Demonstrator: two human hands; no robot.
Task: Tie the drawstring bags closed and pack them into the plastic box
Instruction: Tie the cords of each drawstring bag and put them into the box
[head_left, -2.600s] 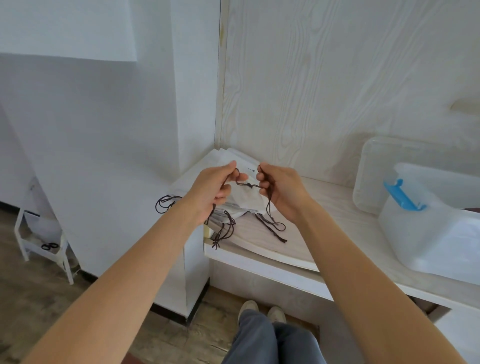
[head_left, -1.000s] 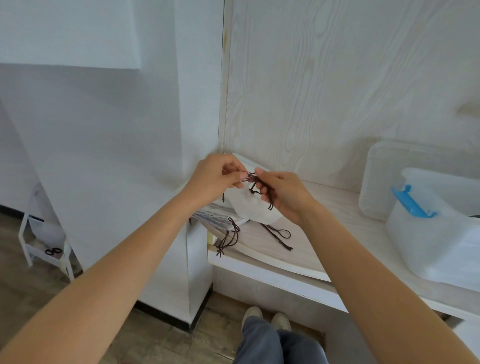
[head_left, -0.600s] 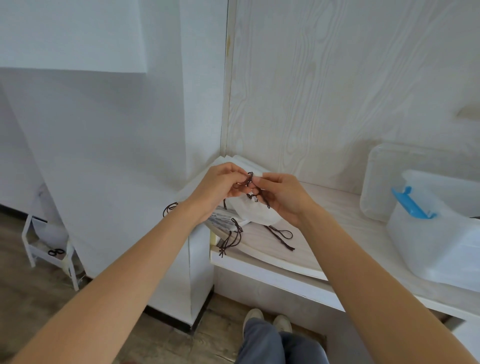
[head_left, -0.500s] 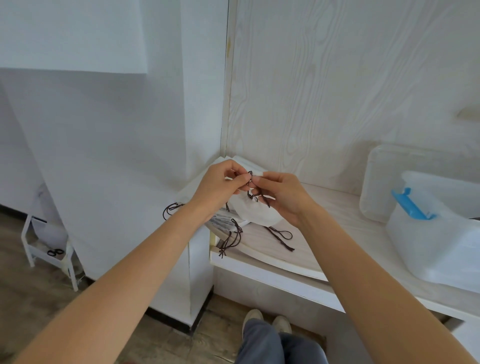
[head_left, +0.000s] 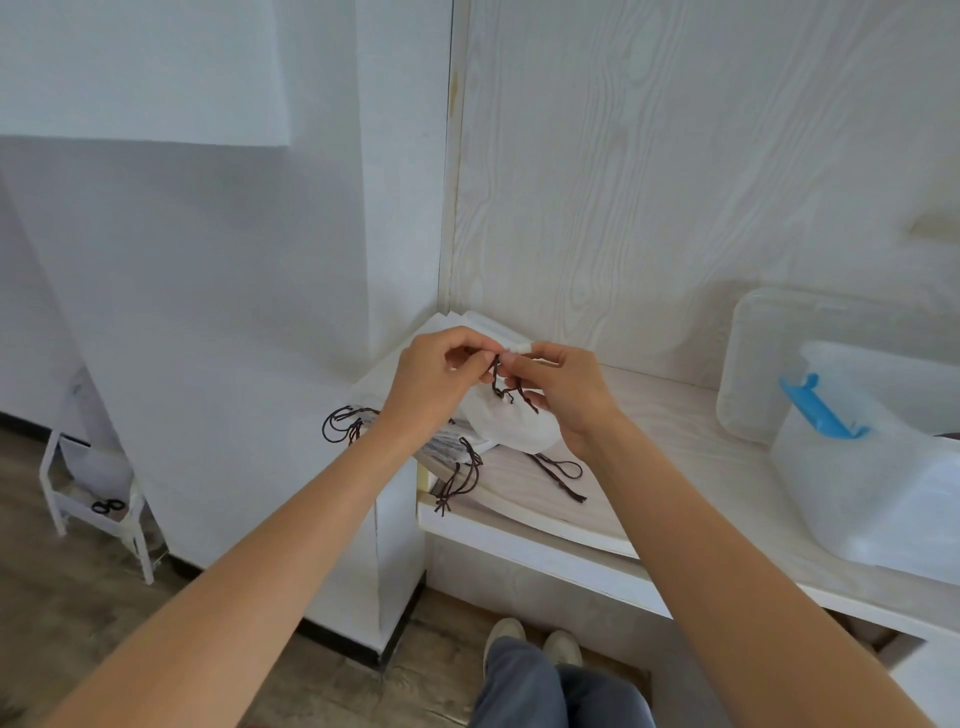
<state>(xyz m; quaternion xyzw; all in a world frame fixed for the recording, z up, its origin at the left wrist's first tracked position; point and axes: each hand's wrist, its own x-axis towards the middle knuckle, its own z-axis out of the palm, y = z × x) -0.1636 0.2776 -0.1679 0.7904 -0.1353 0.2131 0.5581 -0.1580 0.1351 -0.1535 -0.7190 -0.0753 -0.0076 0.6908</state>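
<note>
Head camera looks down at two bare arms that reach out to a pale wooden shelf (head_left: 691, 467). Far to the left, a small white rack (head_left: 93, 514) stands on the floor with black scissors (head_left: 108, 505) on it. At the left end of the shelf lies a pile of flat white bags (head_left: 452, 447), and their dark cords hang over the edge. The left hand (head_left: 436, 387) is held up over this pile, with its fingers curled and pinching the dark drawstring (head_left: 501, 384). Just beside it, the right hand (head_left: 566, 392) pinches the same drawstring with curled fingers. The two hands almost touch. Between and under them hangs the white drawstring bag (head_left: 511, 423), just above the shelf. More dark cord lies on the shelf below the bag. To the right, well apart from the hands, sits the clear plastic box (head_left: 872, 488) with a blue clip (head_left: 818, 408). Its lid (head_left: 753, 364) leans on the wall behind it.
</note>
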